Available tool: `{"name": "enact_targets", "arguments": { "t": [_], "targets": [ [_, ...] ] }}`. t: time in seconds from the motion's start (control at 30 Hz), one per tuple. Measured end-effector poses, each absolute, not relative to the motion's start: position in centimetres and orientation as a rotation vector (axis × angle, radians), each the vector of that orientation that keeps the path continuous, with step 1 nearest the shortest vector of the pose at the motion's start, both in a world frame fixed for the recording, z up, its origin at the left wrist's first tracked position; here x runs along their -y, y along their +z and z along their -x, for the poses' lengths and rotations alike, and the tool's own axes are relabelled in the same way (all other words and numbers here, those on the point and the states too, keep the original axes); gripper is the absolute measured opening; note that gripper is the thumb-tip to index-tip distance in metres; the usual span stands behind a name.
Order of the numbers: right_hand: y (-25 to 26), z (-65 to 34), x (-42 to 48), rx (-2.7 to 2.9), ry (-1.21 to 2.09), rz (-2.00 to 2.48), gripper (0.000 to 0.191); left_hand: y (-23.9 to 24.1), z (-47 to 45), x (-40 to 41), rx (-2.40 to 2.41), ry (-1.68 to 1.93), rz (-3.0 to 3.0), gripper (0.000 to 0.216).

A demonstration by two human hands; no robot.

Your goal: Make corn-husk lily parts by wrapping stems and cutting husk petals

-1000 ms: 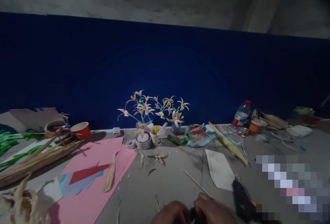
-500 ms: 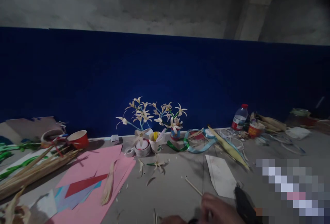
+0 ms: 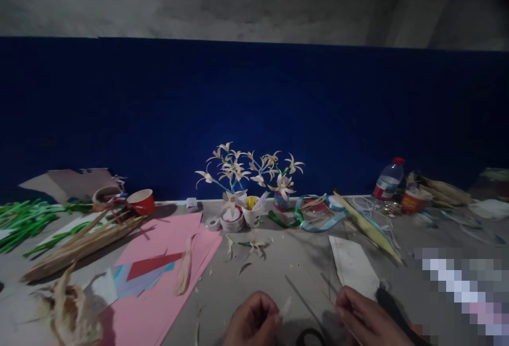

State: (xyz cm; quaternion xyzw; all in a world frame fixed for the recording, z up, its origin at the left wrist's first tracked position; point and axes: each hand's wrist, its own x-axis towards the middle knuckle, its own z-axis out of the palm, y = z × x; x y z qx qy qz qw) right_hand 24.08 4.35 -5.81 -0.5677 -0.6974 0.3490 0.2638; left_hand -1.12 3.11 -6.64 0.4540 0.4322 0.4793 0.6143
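Note:
My left hand is at the bottom edge, fingers pinched on a small pale husk piece that sticks out toward the right. My right hand is beside it, curled around a thin wooden stick that runs up and left over the grey table. Black scissors lie between and below the hands. A black glue gun lies just right of my right hand.
Pink paper sheets with coloured scraps lie on the left, with dry husk strips and green stems. Handmade white flowers in small cups stand at the blue wall. Ribbons, a corn cob, a water bottle and white paper lie on the right.
The hands were together at the bottom edge over a dark object; now they are apart, the left pinching a husk piece, the right on the stick. The view shifted right.

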Motion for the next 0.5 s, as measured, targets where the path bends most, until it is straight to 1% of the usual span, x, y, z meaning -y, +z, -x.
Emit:
{"name": "enact_targets", "arguments": {
  "t": [0.03, 0.07, 0.1, 0.17, 0.23, 0.33, 0.43, 0.5],
  "targets": [
    [-6.0, -23.6, -4.4, 1.784, 1.065, 1.513, 0.020, -6.2, 1.2, -3.1, -0.992, 1.114, -1.045, 0.052],
    [-6.3, -23.2, -4.4, 1.709, 1.106, 1.516, 0.022, -5.9, 1.2, -3.1, -0.987, 1.118, -1.044, 0.051],
    [-6.5, -22.7, -4.4, 1.668, 1.075, 1.531, 0.025, -5.6, 1.2, -3.2, -0.984, 1.121, -1.043, 0.050],
    [-6.9, -22.2, -4.4, 1.689, 0.912, 1.557, 0.029, -5.2, 1.1, -3.2, -0.987, 1.131, -1.048, 0.048],
    [-6.8, -22.0, -4.4, 1.762, 0.796, 1.549, 0.027, -4.9, 1.0, -3.2, -1.004, 1.134, -1.054, 0.046],
    [-6.0, -22.1, -4.2, 1.831, 0.815, 1.590, 0.026, -4.5, 0.8, -3.1, -1.023, 1.107, -1.059, 0.043],
    [-4.9, -21.6, -3.6, 1.792, 0.750, 1.620, 0.023, -4.1, 0.5, -3.1, -1.036, 1.098, -1.079, 0.041],
    [-4.4, -20.6, -3.0, 1.734, 0.801, 1.557, 0.026, -4.2, 0.2, -3.1, -1.035, 1.097, -1.083, 0.042]
  ]
}}
